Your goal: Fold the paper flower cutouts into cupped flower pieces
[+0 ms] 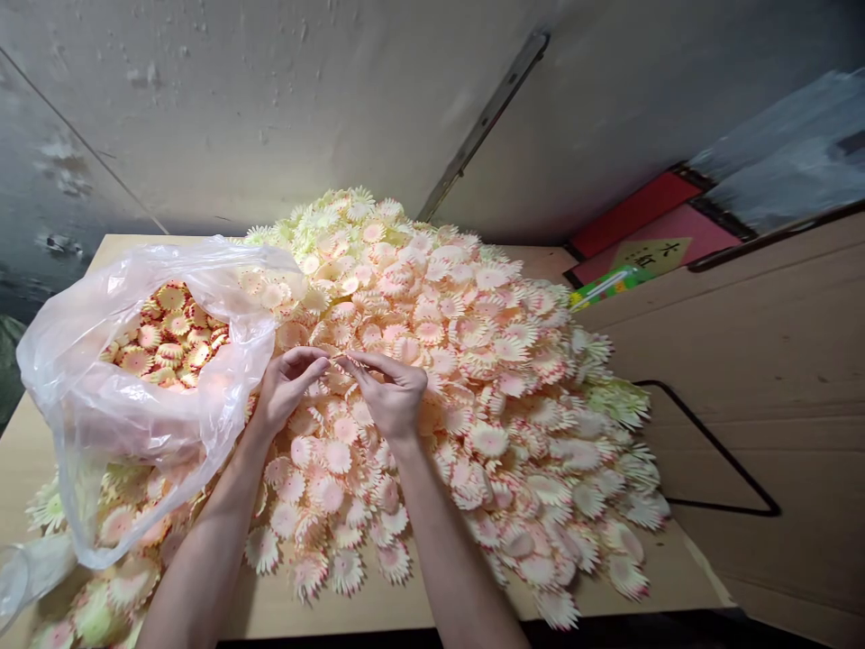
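Observation:
A big heap of pale pink and cream artificial flower heads (473, 361) covers a wooden table (676, 568). Over the heap's near left part my left hand (287, 383) and my right hand (388, 392) meet fingertip to fingertip. Both are pinched on one small flower piece (340, 361) held between them; its shape is hard to make out. A clear plastic bag (135, 406) lies open just left of my left hand, filled with darker yellow and red flower heads (168, 338).
A grey wall rises behind the table, with a metal strip (487, 117) running diagonally. Right of the table stand brown cardboard sheets (777, 361), a black wire frame (716, 451) and a red box (635, 225). More flower heads lie at the table's front left.

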`<action>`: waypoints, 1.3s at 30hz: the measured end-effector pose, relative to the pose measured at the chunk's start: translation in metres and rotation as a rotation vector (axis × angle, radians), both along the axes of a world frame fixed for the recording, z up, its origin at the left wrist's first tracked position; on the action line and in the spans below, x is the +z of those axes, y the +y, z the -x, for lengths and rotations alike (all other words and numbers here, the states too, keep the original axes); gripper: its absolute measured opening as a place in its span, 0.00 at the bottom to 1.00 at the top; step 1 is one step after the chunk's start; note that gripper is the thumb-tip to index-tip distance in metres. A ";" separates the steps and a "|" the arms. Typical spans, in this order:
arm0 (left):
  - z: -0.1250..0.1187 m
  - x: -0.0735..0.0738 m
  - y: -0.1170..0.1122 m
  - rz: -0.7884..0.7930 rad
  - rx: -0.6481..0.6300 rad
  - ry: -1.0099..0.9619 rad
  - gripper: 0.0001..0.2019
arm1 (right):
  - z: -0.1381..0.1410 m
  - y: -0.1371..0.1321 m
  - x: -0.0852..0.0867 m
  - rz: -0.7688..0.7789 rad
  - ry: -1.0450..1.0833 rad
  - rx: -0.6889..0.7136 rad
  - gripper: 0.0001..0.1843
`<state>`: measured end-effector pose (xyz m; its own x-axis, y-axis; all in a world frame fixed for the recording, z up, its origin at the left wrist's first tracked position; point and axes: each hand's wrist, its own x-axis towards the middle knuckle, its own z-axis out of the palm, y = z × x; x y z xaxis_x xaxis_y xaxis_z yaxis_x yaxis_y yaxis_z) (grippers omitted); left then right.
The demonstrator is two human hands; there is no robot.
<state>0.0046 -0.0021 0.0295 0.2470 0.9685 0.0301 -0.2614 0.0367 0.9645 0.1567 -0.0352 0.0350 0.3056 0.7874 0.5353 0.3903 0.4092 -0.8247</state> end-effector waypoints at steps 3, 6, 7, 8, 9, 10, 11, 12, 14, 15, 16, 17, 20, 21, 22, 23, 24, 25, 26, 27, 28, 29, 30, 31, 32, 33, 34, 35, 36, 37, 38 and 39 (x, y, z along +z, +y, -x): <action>0.000 0.000 0.000 0.003 -0.018 -0.012 0.13 | 0.001 0.000 -0.001 0.009 -0.032 -0.003 0.06; 0.001 0.001 0.000 -0.004 -0.032 -0.001 0.12 | 0.002 0.000 -0.002 0.043 -0.051 -0.006 0.08; 0.001 0.001 0.000 -0.005 -0.036 0.003 0.12 | 0.003 0.000 -0.002 0.065 -0.055 -0.009 0.09; 0.001 0.001 0.000 -0.005 -0.039 0.004 0.12 | 0.003 -0.001 -0.002 0.091 -0.060 -0.008 0.10; 0.001 0.001 0.000 -0.004 -0.043 0.003 0.12 | 0.003 -0.001 -0.002 0.114 -0.064 -0.003 0.12; 0.001 0.001 0.000 -0.002 -0.046 0.001 0.12 | 0.003 -0.002 -0.001 0.129 -0.067 0.005 0.13; 0.000 0.001 0.000 0.001 -0.048 -0.001 0.12 | 0.003 -0.002 0.000 0.137 -0.072 0.011 0.14; 0.000 0.001 0.000 0.001 -0.049 -0.003 0.12 | 0.003 -0.003 0.001 0.138 -0.079 0.016 0.14; 0.000 0.001 0.000 0.000 -0.049 -0.009 0.12 | 0.004 -0.003 0.002 0.138 -0.101 0.023 0.14; 0.000 0.001 0.000 -0.001 -0.047 -0.012 0.13 | 0.004 -0.003 0.002 0.141 -0.113 0.027 0.13; 0.000 0.001 0.000 -0.003 -0.045 -0.014 0.13 | 0.004 -0.003 0.002 0.147 -0.122 0.034 0.13; 0.000 0.002 -0.001 -0.004 -0.043 -0.014 0.13 | 0.005 -0.003 0.002 0.153 -0.128 0.047 0.13; 0.000 0.001 -0.001 -0.005 -0.055 0.008 0.13 | 0.005 -0.001 0.000 0.143 -0.130 0.100 0.12; 0.000 0.000 0.000 -0.007 -0.061 0.015 0.12 | 0.004 -0.001 0.000 0.135 -0.134 0.111 0.11; 0.000 -0.001 0.000 -0.007 -0.064 0.018 0.12 | 0.004 -0.001 -0.001 0.129 -0.148 0.114 0.10; 0.000 -0.002 0.000 -0.006 -0.062 0.019 0.12 | 0.003 -0.001 -0.001 0.128 -0.171 0.113 0.09; 0.000 -0.003 0.001 -0.002 -0.054 0.019 0.13 | 0.003 -0.001 -0.001 0.131 -0.196 0.111 0.08; 0.000 -0.004 0.001 0.002 -0.045 0.019 0.13 | 0.002 -0.001 0.000 0.137 -0.218 0.112 0.07; -0.001 -0.004 0.001 0.006 -0.037 0.017 0.14 | 0.002 -0.001 0.000 0.141 -0.229 0.116 0.07; -0.001 -0.005 0.001 0.012 -0.031 0.015 0.14 | 0.001 -0.001 0.001 0.145 -0.229 0.122 0.07; -0.001 -0.005 0.001 0.018 -0.027 0.008 0.15 | 0.001 -0.001 0.001 0.146 -0.221 0.127 0.07; -0.002 -0.004 0.001 0.025 -0.026 -0.002 0.15 | 0.001 -0.001 0.002 0.142 -0.210 0.130 0.07; -0.002 -0.004 0.000 0.033 -0.028 -0.013 0.15 | 0.002 -0.001 0.002 0.136 -0.204 0.132 0.08; -0.002 -0.003 0.000 0.042 -0.031 -0.023 0.15 | 0.002 0.000 0.002 0.124 -0.206 0.132 0.08; -0.001 -0.003 0.000 0.052 -0.032 -0.030 0.16 | 0.003 0.000 0.001 0.107 -0.213 0.129 0.08; -0.001 -0.002 -0.001 0.061 -0.034 -0.034 0.16 | 0.003 0.000 0.001 0.088 -0.223 0.121 0.08; -0.001 -0.002 -0.001 0.067 -0.037 -0.036 0.17 | 0.004 0.000 0.000 0.070 -0.232 0.108 0.09; -0.001 -0.002 0.000 0.071 -0.037 -0.036 0.17 | 0.004 0.000 0.000 0.055 -0.237 0.093 0.10; -0.001 -0.002 0.000 0.068 -0.034 -0.036 0.17 | 0.004 0.001 -0.001 0.045 -0.242 0.079 0.10; -0.001 -0.003 0.000 0.062 -0.031 -0.034 0.17 | 0.004 0.001 -0.002 0.040 -0.247 0.068 0.11; -0.001 -0.003 0.000 0.053 -0.029 -0.031 0.17 | 0.004 0.001 -0.003 0.037 -0.253 0.061 0.11; -0.001 -0.004 0.001 0.044 -0.028 -0.027 0.17 | 0.004 0.001 -0.004 0.037 -0.262 0.056 0.11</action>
<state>0.0058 -0.0013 0.0258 0.2735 0.9619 -0.0055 -0.2860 0.0868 0.9543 0.1526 -0.0340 0.0314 0.1154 0.8198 0.5609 0.5700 0.4077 -0.7133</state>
